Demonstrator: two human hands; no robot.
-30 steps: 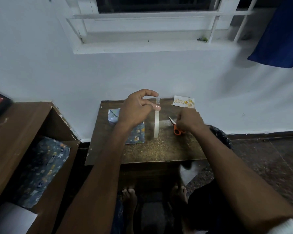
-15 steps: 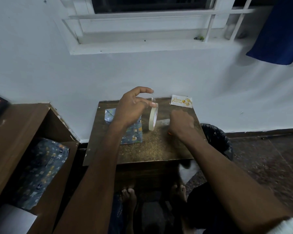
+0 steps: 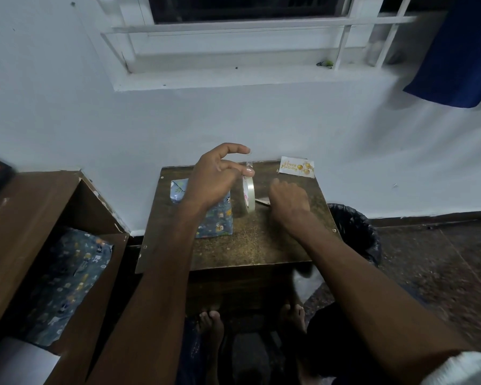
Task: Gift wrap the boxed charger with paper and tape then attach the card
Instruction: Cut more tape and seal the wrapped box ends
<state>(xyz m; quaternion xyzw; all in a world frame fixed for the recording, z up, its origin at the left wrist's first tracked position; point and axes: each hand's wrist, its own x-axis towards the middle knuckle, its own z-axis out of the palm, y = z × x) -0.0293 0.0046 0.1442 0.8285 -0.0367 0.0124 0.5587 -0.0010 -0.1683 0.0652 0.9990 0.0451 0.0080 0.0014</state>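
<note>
At the far left, a brown wooden cabinet is seen, and a roll of blue patterned wrapping paper is lodged in its open compartment. A white sheet is visible at the bottom left corner.

A small brown bench is set against the white wall. On its left part the wrapped box is stood, covered in blue patterned paper and partly hidden behind the left forearm. The left hand is raised above the box; a short strip of clear tape is pinched between its thumb and a finger, while the index finger is arched above. The tape roll is hung on edge just below that pinch, to the right of the box, with its lower rim close to the bench top; whether it touches cannot be told.

Just right of the roll, the right hand is lowered onto the bench with its fingers curled downward. A pale pointed tip sticks out at its left side; what it belongs to, and whether it is gripped, cannot be told.

At the back right corner of the bench a white greeting card with gold lettering is laid flat, well apart from the box. Beside the bench on the right, a bin lined with a black bag is stood on the dark floor. A blue cloth is hung at the upper right, and bare feet are seen below the bench.
</note>
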